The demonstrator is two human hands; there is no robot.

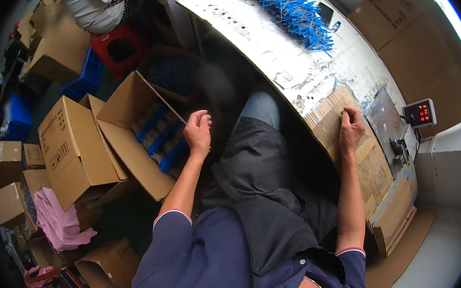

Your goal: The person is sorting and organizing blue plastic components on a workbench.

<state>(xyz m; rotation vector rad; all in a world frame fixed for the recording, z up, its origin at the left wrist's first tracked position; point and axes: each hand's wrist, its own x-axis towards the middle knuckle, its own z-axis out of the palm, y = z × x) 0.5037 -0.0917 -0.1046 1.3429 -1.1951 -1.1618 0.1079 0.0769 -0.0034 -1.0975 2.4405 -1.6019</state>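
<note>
My left hand hovers at the edge of an open cardboard box, its fingers curled together. Whatever may be in them is too small to make out. Inside the box lie rows of blue and pale bundles. Over a flat cardboard piece on the worktable, my right hand is closed in a pinch, and I cannot tell what is between the fingertips. Farther along the white worktable is a heap of thin blue strips, beyond the reach of both hands.
A small meter with a red display stands by a metal plate on the right. Cardboard boxes, a pink cloth and blue crates fill the left. Someone sits near a red stool.
</note>
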